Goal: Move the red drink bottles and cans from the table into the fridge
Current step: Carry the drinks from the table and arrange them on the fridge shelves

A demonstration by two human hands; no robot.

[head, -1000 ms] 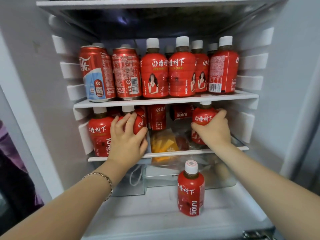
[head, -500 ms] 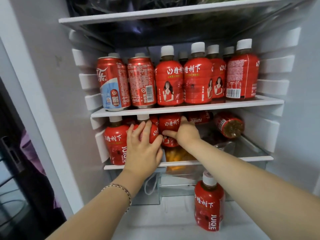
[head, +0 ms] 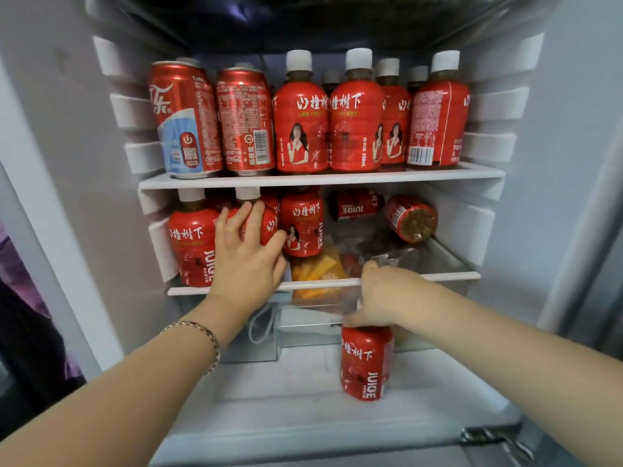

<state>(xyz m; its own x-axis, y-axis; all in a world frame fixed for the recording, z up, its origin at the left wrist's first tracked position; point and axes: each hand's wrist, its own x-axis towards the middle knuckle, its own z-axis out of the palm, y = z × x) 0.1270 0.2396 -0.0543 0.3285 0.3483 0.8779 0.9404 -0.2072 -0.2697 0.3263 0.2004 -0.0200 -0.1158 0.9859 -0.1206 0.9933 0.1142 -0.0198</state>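
Note:
The open fridge holds two red cans (head: 185, 119) and several white-capped red juice bottles (head: 355, 116) on its upper shelf (head: 323, 179). More red bottles stand and lie on the lower shelf (head: 438, 275). My left hand (head: 246, 257) is pressed around an upright bottle (head: 266, 220) at the left of that shelf. My right hand (head: 381, 294) grips the top of a single red juice bottle (head: 367, 365) that stands on the fridge floor below; its cap is hidden under my fingers.
A bottle (head: 409, 219) lies on its side at the right of the lower shelf, another (head: 354, 205) behind it. Orange and red packaged food (head: 318, 267) sits on the shelf's middle. A clear drawer (head: 303, 326) lies under the shelf. Dark bagged items fill the compartment above.
My right hand has left the lower-shelf bottle, come down and closed on the top of the bottle on the fridge floor. My left hand stays on its bottle.

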